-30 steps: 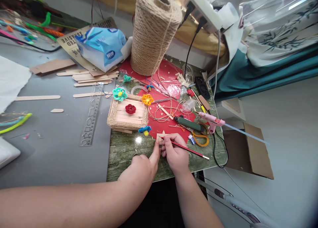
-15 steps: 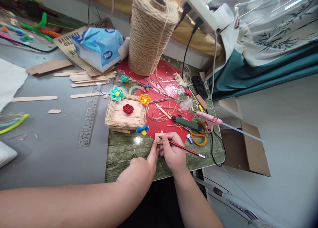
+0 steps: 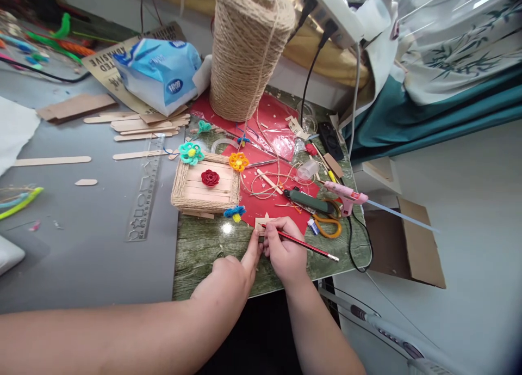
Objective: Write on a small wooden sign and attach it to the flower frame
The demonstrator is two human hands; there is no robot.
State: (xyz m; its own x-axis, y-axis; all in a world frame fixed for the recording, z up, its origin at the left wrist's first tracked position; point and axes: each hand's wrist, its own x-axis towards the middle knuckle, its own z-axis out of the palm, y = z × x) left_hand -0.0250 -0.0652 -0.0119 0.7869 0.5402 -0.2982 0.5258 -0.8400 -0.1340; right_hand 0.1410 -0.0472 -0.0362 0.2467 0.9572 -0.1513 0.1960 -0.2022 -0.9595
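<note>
A red and black pencil with a white eraser end is pinched in my right hand. Its tip rests on a small pale piece, which looks like thin wood or card with a pointed bit at its top. My left hand stretches its index finger to the lower edge of that piece and holds it down on the table; the other fingers are curled and partly hidden. Just beyond lies a craft-stick box edged with twine, bearing a red rose and teal, orange and blue flowers.
Behind stands a tall twine spool. To the right lie a green-handled tool, orange scissors and a pink glue gun near the table edge. A clear ruler and craft sticks lie left, by a blue tissue pack.
The camera view has shifted slightly. Both hands, the pencil and the small piece keep nearly the same place relative to each other.
</note>
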